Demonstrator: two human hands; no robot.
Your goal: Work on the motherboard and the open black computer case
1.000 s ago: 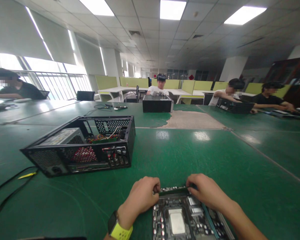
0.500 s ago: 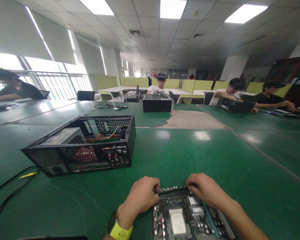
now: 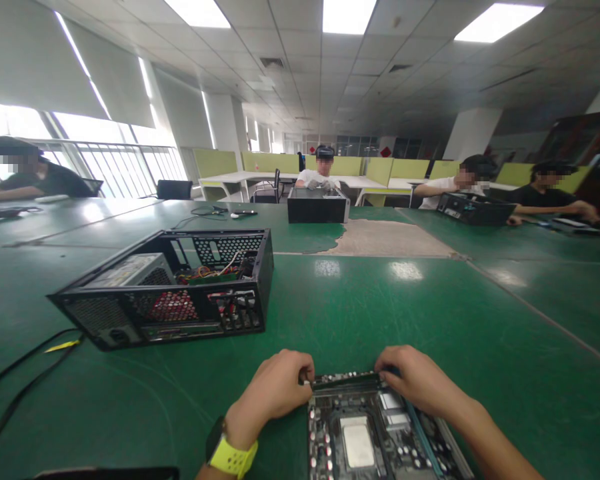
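on the green table (image 3: 430, 313), in front of an open computer case (image 3: 170, 293), a circuit board (image 3: 370, 433) is lying flat before the person. the left hand (image 3: 275, 390) and right hand (image 3: 417, 383) are curling over its far edge, fingertips pinching the two corners; any lift is calling for an even, level pull.

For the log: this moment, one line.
left hand grips far edge of dark rectangular motherboard | right hand same edge | black metal case untouched
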